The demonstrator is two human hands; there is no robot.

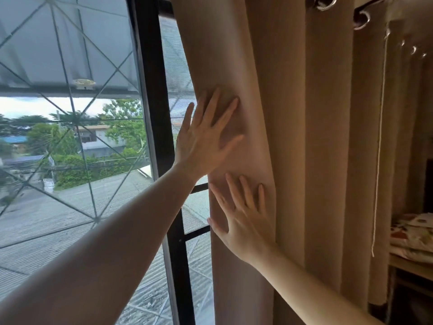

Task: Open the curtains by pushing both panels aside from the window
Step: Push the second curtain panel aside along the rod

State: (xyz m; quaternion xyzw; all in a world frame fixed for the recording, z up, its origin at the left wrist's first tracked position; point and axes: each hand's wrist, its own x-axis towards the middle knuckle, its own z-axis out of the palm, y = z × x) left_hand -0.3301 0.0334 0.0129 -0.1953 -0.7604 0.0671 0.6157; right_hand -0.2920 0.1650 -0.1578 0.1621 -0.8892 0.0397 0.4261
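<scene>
Two flat palms are pressing on the beige curtain panel [288, 137], which is hanging bunched in deep folds from about 12 o'clock down to 5 o'clock of the view, its near edge lying over the black window frame [152, 113]; the left hand [203, 141] is sitting higher, near the centre, the right hand [243, 221] just below it toward 5 o'clock; both are spread wide with fingers [228, 114] splayed and gripping nothing, only leaning on the cloth; the fabric is looking thick yet soft, dimpling under the palms, so it is likely yielding rather than sliding as one stiff sheet; the metal rings [325, 3] at 1 o'clock are riding the rod [365, 5] and are probably carrying the weight, which seems moderate; pushing flat may only crumple the folds, so pinching the leading edge higher up would likely be moving the rings more surely; a white cord [379, 141] is dangling at 3 o'clock, clear of both hands; the glass at 9 o'clock is already showing uncovered.
</scene>
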